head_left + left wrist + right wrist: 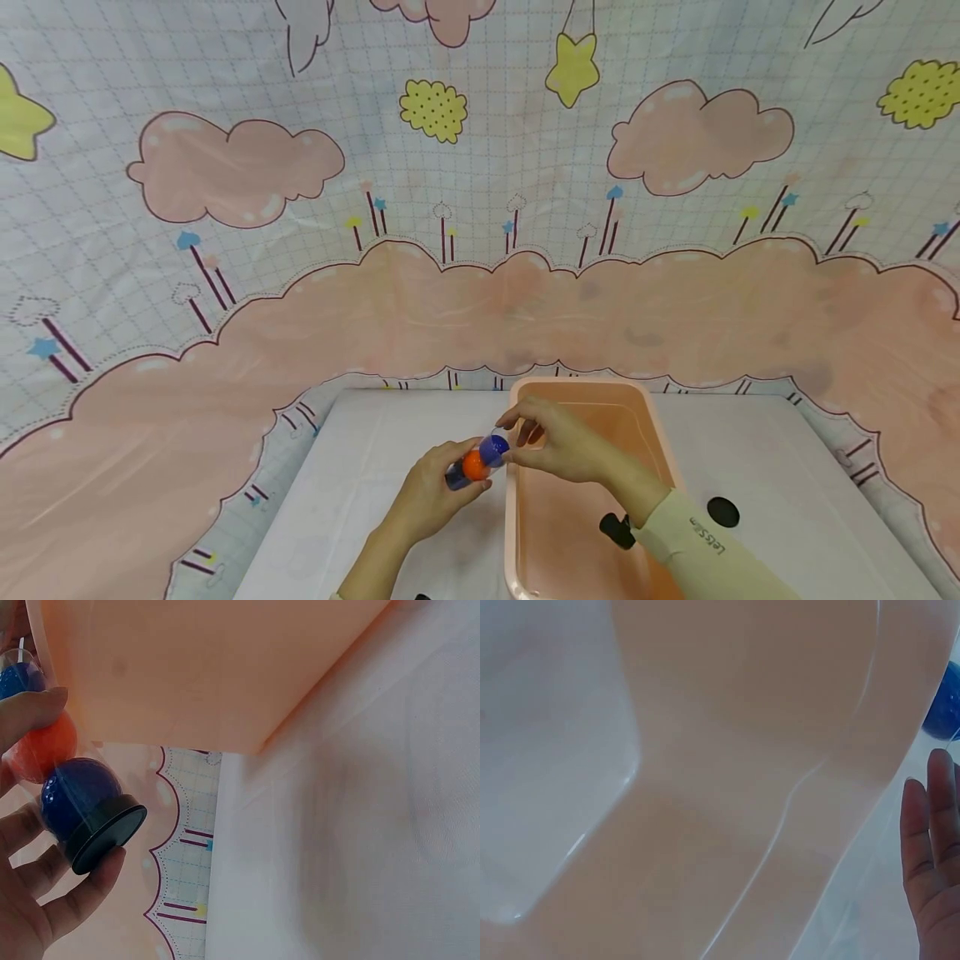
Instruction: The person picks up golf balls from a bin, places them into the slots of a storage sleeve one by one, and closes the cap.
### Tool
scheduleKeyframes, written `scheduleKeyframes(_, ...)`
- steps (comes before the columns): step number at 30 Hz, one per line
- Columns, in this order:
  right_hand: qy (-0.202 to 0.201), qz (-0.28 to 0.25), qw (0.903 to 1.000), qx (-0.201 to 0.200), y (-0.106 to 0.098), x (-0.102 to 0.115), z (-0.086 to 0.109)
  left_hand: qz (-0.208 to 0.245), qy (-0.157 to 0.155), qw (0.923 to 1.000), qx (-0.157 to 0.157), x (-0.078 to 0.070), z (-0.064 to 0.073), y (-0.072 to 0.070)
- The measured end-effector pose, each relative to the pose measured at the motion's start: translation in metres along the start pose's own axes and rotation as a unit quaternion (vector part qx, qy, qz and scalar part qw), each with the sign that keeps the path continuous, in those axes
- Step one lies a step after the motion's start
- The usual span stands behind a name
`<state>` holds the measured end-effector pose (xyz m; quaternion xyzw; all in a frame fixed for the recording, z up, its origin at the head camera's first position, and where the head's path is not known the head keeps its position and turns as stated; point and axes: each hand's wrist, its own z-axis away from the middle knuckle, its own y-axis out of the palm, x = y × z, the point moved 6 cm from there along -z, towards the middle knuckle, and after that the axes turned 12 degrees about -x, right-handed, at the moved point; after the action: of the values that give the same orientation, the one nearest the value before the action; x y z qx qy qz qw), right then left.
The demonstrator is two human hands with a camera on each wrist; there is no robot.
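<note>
A clear tube of balls [477,465] hangs tilted above the table, beside the bin's left rim. It holds a dark blue ball [79,795], an orange ball [476,466] and another blue ball [494,450], with a black cap [111,834] at the lower end. My left hand [435,492] grips the tube around its lower part, thumb across the orange ball's level. At the upper end, my right hand [558,437] pinches the tube with thumb and fingertips. The right wrist view shows only some fingers of the right hand [934,855] near a blue ball.
A peach plastic bin [512,517] stands on the white table [330,500], under the right forearm. Inside it lies a small black object [617,531], partly behind the sleeve. A black disc [723,512] lies on the table to the right. A cloud-patterned cloth [480,317] hangs behind.
</note>
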<state>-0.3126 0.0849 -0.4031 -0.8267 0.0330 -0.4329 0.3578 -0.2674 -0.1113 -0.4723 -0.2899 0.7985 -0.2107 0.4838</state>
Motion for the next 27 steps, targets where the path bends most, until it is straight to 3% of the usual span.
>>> scheduleKeyframes(18,0.010,0.006,0.9998,0.014,-0.001,0.002,0.001,0.010,-0.003,0.9999,0.002,-0.002,0.000,0.000)
scheduleKeyframes(27,0.014,-0.003,0.9999,0.009,-0.013,0.005,-0.001,0.006,-0.015,0.9999,0.000,0.000,0.001,0.001)
